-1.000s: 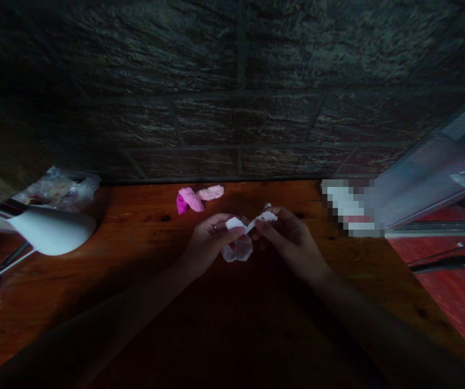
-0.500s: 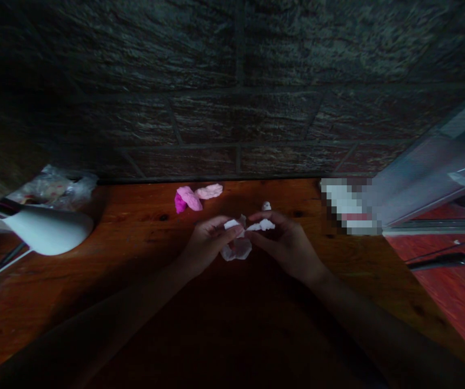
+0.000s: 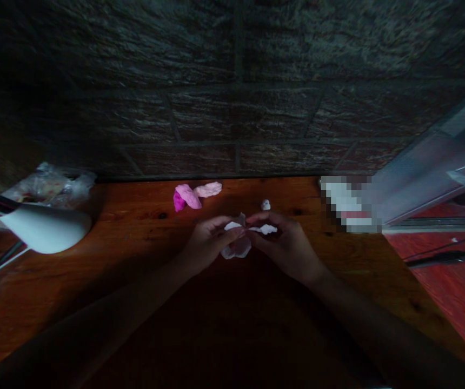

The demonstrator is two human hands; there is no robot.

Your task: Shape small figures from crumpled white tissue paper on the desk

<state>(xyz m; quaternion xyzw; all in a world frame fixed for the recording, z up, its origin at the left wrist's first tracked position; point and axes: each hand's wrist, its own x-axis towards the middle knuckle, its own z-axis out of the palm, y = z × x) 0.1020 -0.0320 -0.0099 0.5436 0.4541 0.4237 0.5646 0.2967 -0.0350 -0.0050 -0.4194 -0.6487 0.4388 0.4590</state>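
My left hand [image 3: 208, 239] is closed, its thumb and fingers pinching white modelling clay [image 3: 232, 225] above the middle of the table. Opposite it, my right hand [image 3: 287, 240] also pinches white clay, and a ragged bit stands out over its fingers. Fingertips of both hands nearly meet, with a thin strand of white between them. Below the fingers shows a thin translucent sheet [image 3: 236, 249] with a wavy edge; which hand holds it I cannot tell. A small white lump [image 3: 265, 205] lies just beyond my right hand.
Pink clay lumps [image 3: 188, 196], one of them magenta, lie on the wooden table [image 3: 135, 216] near the stone-patterned wall [image 3: 200, 119]. At left are a white lamp head [image 3: 50, 229] and a crumpled plastic bag [image 3: 54, 186]. A blurred-out white object [image 3: 346, 202] is at right, by the table edge.
My hands stay in nearly the same place, still pinching. The white piece at my right fingers has shifted slightly right and changed shape. The small lump now shows fully.
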